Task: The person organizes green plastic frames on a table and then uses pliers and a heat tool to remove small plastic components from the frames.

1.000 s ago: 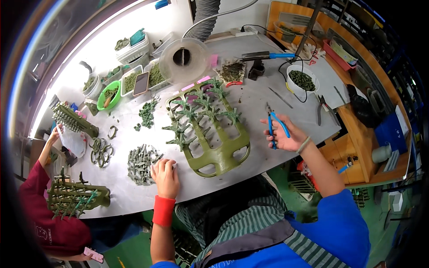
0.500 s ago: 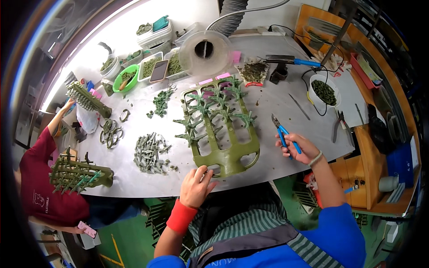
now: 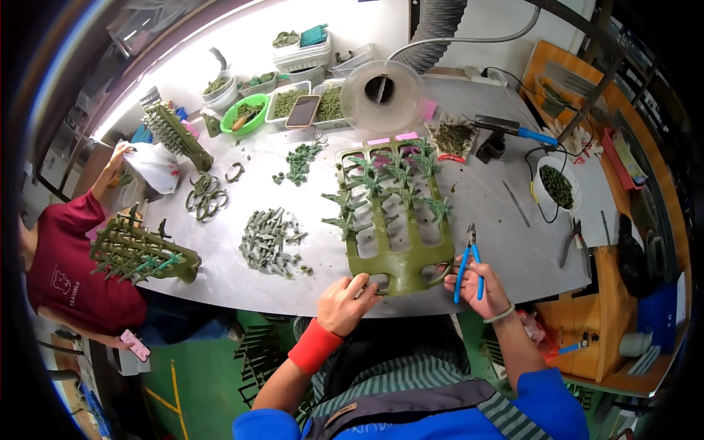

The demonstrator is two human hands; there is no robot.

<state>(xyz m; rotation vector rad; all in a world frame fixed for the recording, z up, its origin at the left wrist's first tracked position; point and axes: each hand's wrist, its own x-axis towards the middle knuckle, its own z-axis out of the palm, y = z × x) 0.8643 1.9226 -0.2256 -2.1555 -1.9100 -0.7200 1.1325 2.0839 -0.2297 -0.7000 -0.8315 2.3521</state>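
Person's left forearm (image 3: 284,379), bare below a short blue sleeve (image 3: 265,425), slants up and rightward from the lower edge. Broad red cloth wristband (image 3: 314,346) around the wrist. Left hand (image 3: 342,306) back uppermost, knuckles bent, fingers pointing up and right; fingertips partly hidden, so how firmly they close is hard to judge. Right forearm (image 3: 518,346) leans up and leftward from the other blue sleeve (image 3: 551,403); thin pale bracelet (image 3: 501,314) at the wrist. Right hand (image 3: 490,291) half curled in a hold, fingers pointing leftward. Hands level, apart.
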